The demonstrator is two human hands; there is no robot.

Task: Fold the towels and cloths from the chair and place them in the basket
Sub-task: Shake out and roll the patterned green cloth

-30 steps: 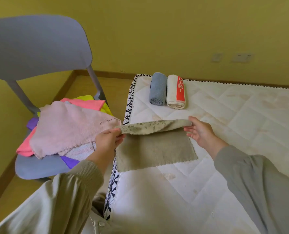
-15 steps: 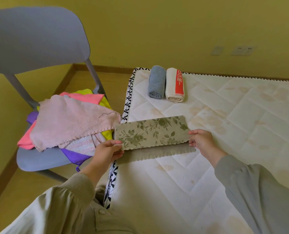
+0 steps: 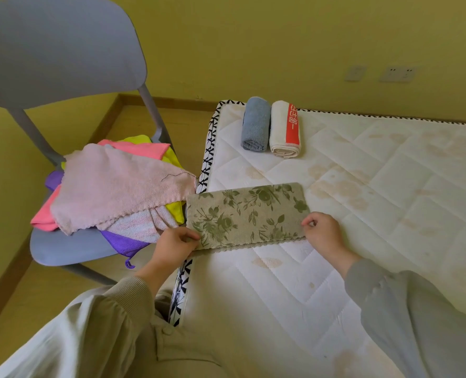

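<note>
An olive floral cloth [image 3: 247, 214] lies folded in half on the white mattress [image 3: 362, 214], its near edges almost lined up. My left hand [image 3: 176, 245] pinches its near left corner. My right hand [image 3: 323, 233] pinches its near right corner. On the grey chair [image 3: 63, 249] to the left sits a heap of cloths: a pale pink towel [image 3: 117, 189] on top, with bright pink, yellow, purple and striped ones under it. No basket is in view.
Two rolled towels stand at the mattress's far left corner: a blue one [image 3: 255, 124] and a white one with a red band [image 3: 285, 129]. The yellow wall with sockets [image 3: 396, 73] runs behind. Wooden floor lies between chair and mattress.
Both hands brought the cloth's far edge over toward me and laid it down on the near edge, so the floral side now faces up. The fold has settled flatter since half a second ago.
</note>
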